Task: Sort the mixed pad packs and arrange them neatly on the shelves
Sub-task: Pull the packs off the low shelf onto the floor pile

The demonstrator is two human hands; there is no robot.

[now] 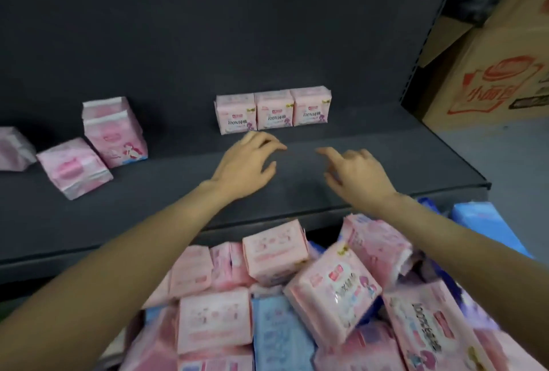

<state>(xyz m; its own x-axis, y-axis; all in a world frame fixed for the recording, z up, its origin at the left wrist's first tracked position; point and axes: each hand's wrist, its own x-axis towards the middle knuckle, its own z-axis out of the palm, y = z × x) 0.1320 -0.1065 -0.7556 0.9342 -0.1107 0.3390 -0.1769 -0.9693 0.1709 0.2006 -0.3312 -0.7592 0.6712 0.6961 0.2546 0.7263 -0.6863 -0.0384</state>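
Both hands hover empty over the matte dark shelf (386,162): the left hand (246,162) and right hand (356,176) with fingers loosely spread. Three glossy pink square pad packs (271,110) stand upright, touching, against the back panel. Below, crinkly pink and blue packs (297,296) lie heaped, perhaps in a bin

Both empty hands hover above the shelf (386,162).

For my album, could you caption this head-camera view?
Empty left hand and right hand hover over shelf near three upright pink packs.
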